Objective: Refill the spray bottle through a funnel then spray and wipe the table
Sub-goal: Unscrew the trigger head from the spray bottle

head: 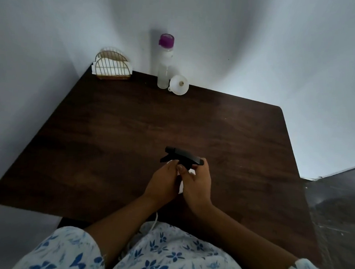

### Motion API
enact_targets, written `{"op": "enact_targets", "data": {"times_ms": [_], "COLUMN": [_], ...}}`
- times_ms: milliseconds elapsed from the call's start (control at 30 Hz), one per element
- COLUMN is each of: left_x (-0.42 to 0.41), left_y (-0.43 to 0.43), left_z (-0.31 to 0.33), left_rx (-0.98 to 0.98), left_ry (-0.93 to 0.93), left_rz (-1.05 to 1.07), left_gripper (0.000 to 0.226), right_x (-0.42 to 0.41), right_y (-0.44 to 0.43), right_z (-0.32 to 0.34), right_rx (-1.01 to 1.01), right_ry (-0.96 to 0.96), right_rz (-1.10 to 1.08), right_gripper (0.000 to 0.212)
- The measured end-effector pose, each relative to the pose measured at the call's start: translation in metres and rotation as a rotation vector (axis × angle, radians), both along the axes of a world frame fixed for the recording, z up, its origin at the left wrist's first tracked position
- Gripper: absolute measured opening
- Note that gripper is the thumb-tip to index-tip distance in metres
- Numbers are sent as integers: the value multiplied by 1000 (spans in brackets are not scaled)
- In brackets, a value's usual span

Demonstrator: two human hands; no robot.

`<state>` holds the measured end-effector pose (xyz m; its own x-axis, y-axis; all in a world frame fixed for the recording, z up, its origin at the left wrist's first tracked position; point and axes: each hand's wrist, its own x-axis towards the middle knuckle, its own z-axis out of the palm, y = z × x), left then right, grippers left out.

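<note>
Dark wood-grain desk (110, 135), wide bare surface around the spray bottle (182, 158), which sits near the desk's front edge. Left hand (162, 184) wraps the bottle body; right hand (197, 184) grip closed on the black trigger head. White plastic funnel (178, 84), purple-capped clear bottle (165, 61), wire napkin holder (112, 67) at far edge.

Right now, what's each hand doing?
Left hand: closed around the mostly hidden white spray bottle.
Right hand: closed on the black plastic trigger spray head at its collar.
</note>
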<state>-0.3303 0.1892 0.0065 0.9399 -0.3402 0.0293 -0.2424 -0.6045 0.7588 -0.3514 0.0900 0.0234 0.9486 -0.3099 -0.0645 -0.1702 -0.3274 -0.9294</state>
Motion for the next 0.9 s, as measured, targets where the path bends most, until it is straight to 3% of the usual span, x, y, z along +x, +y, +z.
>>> {"op": "enact_targets", "data": {"times_ms": [167,367,467,533,667,800,900], "left_x": [-1,-4,-3,-2,0,0,1], "left_y": [0,1,5,5,5,8,8], "left_z": [-2,-2,-5,-5,-4,-3,-1], "left_rx": [25,49,90,118,117,74,64], "left_ry": [12,23,-9,-10,47,74,90], "left_rz": [18,-25,-56,-77,-62,-47,-33], "left_gripper": [22,28,29,28,26,27,32], "right_x": [-2,-1,-2,-2,6,5,6], "right_y": [1,-16,-19,-18,-8,-10,-17], "right_z": [-4,-6,-6,-6,3,8,6], "right_rx": [-15,-64,-26,-30,37,46,72], "right_ry": [3,53,4,-20,-22,-24,-11], "right_rz": [13,193,314,274,87,172,238], "right_gripper": [20,22,35,47,40,25,27]}}
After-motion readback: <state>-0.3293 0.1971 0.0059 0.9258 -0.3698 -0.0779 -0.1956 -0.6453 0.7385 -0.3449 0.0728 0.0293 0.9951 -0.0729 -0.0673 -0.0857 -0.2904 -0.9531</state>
